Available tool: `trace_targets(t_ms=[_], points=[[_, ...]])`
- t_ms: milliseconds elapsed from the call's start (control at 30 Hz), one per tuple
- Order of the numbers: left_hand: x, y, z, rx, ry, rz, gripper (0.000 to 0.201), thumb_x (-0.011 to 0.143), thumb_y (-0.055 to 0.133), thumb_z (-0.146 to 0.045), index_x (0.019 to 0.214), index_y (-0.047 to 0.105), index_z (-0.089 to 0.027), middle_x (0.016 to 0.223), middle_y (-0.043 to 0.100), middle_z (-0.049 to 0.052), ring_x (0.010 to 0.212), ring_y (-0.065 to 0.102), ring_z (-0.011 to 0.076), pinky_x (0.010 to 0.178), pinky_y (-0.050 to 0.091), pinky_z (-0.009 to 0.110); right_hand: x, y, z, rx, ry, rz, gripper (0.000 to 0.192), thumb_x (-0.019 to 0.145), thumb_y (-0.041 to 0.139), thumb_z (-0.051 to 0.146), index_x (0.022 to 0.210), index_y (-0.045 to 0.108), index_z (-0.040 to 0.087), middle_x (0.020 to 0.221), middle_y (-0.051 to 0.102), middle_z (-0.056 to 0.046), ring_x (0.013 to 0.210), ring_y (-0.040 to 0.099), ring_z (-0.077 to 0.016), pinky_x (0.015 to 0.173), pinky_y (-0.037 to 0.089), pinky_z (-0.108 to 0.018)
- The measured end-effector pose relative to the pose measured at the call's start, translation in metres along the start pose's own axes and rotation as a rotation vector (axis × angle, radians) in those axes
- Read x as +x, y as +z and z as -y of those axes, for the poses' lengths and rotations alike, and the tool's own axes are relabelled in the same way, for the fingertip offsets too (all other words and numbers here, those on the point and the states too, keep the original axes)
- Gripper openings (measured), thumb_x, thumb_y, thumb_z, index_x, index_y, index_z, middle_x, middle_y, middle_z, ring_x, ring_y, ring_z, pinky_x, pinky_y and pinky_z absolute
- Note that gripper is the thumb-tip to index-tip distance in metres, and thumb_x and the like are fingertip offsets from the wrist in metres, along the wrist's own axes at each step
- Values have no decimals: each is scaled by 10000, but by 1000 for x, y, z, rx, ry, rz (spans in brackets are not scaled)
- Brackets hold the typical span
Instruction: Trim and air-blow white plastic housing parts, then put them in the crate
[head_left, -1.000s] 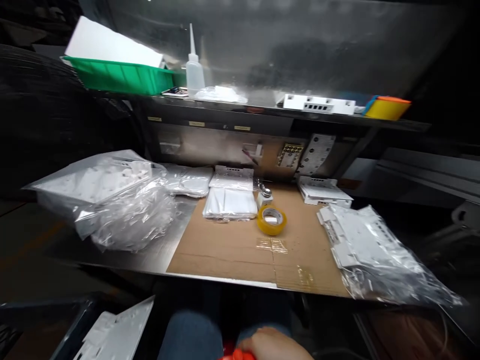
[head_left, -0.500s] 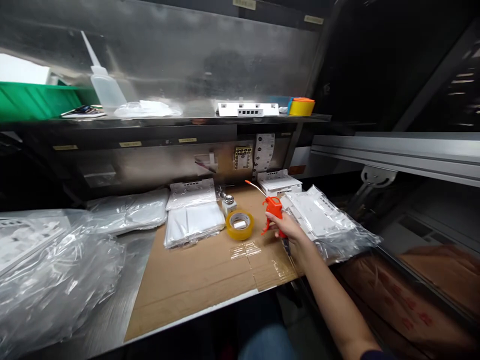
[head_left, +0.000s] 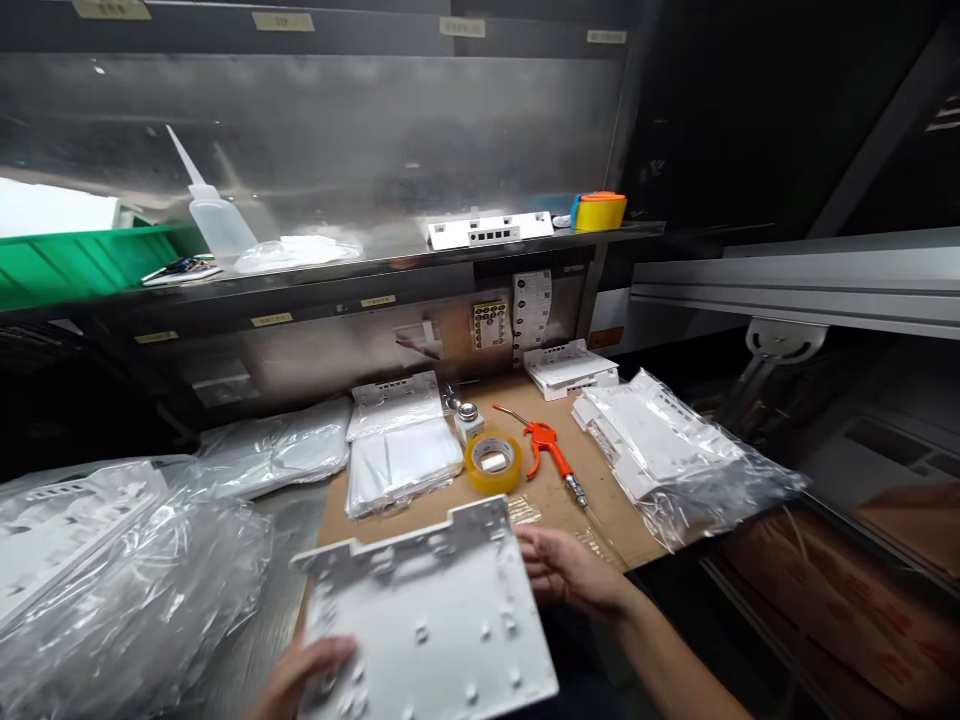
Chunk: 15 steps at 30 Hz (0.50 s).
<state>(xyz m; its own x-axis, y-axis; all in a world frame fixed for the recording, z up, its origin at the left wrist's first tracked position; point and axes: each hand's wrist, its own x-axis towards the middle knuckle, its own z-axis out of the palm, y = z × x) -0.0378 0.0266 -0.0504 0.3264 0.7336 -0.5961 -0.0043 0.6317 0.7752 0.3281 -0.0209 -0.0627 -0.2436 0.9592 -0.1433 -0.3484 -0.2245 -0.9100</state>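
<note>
Both hands grip white plastic panel (head_left: 427, 620) over cardboard mat (head_left: 405, 515): left hand (head_left: 296, 680) near corner, right hand (head_left: 562, 570) far edge; orange air gun (head_left: 546, 445) beside tape roll (head_left: 493, 462).

Orange air gun (head_left: 550, 447), held in right hand (head_left: 568, 570) 0.5 s ago, now lies on cardboard (head_left: 420, 520) beside tape roll (head_left: 493, 462); both hands, incl. left hand (head_left: 300, 675), now grip a white plastic panel (head_left: 427, 620) newly in view.

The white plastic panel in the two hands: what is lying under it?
Under the white plastic panel, held by the left hand and right hand, lies the cardboard sheet on the metal bench. The part directly beneath the panel is covered and cannot be seen.
</note>
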Motion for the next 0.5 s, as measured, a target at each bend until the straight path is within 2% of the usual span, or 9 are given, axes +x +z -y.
trace_targets(t_ms=[33,100,167,233,333,433,500], points=[[11,10,-9,27,-1,7,705,668,915,-480,1271,703,-180,908,799,134,922,759,427,759,628,491,-6,3,-8,118,13,-8,764,824,721,755,1283,702,146,1158,778,-171,1000,774,-268,867,608,-388],[35,34,-33,169,72,129,743,569,940,-533,1176,743,-152,922,799,155,869,764,425,741,626,491,-15,1,-17,255,-15,-136,653,824,775,687,1173,744,135,1058,802,-149,968,779,-265,843,611,-367],[59,56,-57,400,226,252,643,734,794,-691,1119,761,-176,956,794,158,896,762,387,816,619,501,-21,-8,-19,321,-36,-256,534,816,839,577,1117,760,143,1030,812,-130,993,780,-270,873,613,-367],[79,74,-77,471,300,259,634,772,714,-768,1030,769,-192,931,784,148,899,752,361,849,609,492,-25,-19,-17,334,-40,-334,479,791,887,484,1118,765,157,1042,818,-119,1022,780,-278,894,617,-368],[106,86,-93,577,418,151,639,868,538,-809,913,742,-205,908,766,133,916,729,345,867,593,476,-30,-34,-14,359,-68,-432,465,775,898,453,1129,771,179,1083,817,-111,1071,774,-295,933,625,-391],[129,81,-97,718,610,-65,389,839,718,-594,979,696,-232,1085,755,131,1201,618,390,1020,514,480,-34,-44,-13,430,-131,-558,461,758,907,443,1128,768,206,1133,812,-95,1142,751,-316,984,622,-430],[141,75,-96,803,705,-201,354,796,783,-399,1083,655,-237,1181,733,154,1349,499,421,1101,433,511,-38,-48,-12,460,-176,-642,476,769,899,444,1168,755,227,1177,804,-84,1194,728,-325,1015,613,-456]])
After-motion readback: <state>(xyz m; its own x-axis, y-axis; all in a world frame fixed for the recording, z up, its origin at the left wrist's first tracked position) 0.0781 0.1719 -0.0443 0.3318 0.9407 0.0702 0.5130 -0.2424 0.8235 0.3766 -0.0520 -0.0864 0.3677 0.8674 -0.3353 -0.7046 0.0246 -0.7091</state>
